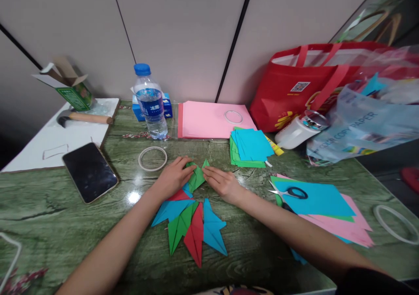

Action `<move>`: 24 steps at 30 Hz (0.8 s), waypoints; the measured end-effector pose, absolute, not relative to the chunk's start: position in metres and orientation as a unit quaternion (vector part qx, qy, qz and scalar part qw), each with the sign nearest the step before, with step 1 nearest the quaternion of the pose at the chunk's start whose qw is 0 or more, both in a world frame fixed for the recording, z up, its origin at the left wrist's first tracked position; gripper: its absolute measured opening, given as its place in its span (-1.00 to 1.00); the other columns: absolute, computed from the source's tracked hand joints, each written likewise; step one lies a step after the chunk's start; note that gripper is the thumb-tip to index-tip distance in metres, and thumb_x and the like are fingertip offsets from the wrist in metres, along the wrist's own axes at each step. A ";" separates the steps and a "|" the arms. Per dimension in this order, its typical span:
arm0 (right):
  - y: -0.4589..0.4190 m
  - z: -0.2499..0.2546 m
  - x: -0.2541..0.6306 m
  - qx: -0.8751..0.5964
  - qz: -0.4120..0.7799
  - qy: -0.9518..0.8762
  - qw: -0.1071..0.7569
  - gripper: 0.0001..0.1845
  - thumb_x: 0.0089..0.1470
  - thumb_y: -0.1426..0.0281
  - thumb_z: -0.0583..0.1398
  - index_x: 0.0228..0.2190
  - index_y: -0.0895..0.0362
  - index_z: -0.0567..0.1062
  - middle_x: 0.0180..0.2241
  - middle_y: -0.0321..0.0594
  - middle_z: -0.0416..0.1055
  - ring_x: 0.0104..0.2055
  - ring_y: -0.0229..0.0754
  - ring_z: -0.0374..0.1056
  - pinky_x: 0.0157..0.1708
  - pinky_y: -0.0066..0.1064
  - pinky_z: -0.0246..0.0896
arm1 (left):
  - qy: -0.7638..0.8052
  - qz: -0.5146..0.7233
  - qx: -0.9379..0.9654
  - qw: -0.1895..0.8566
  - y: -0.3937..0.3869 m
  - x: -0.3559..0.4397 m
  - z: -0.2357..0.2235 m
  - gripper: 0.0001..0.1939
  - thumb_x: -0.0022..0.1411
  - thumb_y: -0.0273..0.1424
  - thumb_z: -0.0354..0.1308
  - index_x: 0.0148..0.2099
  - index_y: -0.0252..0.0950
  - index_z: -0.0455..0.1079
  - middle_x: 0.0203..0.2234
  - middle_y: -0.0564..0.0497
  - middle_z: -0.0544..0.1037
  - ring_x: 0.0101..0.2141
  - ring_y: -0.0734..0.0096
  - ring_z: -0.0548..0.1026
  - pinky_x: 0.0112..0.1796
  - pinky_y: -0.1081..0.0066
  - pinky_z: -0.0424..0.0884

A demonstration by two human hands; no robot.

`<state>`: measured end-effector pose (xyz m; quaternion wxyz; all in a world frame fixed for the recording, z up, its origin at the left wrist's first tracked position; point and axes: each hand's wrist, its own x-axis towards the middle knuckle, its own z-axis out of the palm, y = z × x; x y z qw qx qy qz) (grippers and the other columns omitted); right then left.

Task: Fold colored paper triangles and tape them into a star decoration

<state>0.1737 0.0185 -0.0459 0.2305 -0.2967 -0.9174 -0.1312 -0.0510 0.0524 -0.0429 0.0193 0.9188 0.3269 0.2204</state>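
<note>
A folded green paper piece [197, 179] with a pointed top lies between my two hands on the table. My left hand [176, 173] presses its fingers on the left side of the green paper. From the right, my right hand [225, 183] has its fingers together on the paper's other edge, near the tip. Just below them, several folded pieces fan out on the table: a blue one [214, 226], a red one [195, 234] and a green one [180, 225] among them. More blue and red pieces lie partly hidden under my left hand and wrist.
Scissors [290, 193] rest on blue sheets [324, 199] at the right. Behind stand a water bottle [152, 105], pink paper [209, 120], cut blue squares [252, 144] and a red bag [294, 81]. A tape roll [140, 160], phone [90, 173] and hammer [85, 118] lie left.
</note>
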 end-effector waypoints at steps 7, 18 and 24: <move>0.015 -0.039 0.170 -0.288 -0.147 -0.924 0.206 -0.71 0.20 0.55 0.00 -0.23 0.32 0.51 -0.11 0.03 0.48 -0.02 -0.09 0.37 -0.27 -0.38 0.39 | 0.327 0.219 0.919 0.018 0.053 -0.052 -0.047 -0.75 0.28 -0.44 0.01 -0.02 -0.29 0.39 -0.08 -0.14 0.42 -0.02 0.18 0.33 -0.09 0.18 0.42; 0.012 -0.033 0.169 -0.295 -0.143 -0.938 0.117 -0.71 0.18 0.53 0.03 -0.14 0.35 0.48 -0.04 0.06 0.43 0.04 -0.05 0.32 -0.12 -0.32 0.38 | 0.320 0.236 0.917 0.022 0.054 -0.052 -0.047 -0.75 0.27 -0.44 0.02 -0.03 -0.30 0.40 -0.11 -0.15 0.43 -0.02 0.16 0.35 -0.10 0.15 0.43; 0.010 -0.036 0.170 -0.293 -0.144 -0.940 0.101 -0.69 0.16 0.53 0.04 -0.11 0.37 0.46 0.00 0.09 0.39 0.07 0.00 0.29 -0.07 -0.29 0.37 | 0.323 0.239 0.916 0.022 0.054 -0.053 -0.049 -0.75 0.28 -0.44 0.01 -0.03 -0.32 0.39 -0.08 -0.15 0.44 0.00 0.14 0.33 -0.09 0.13 0.42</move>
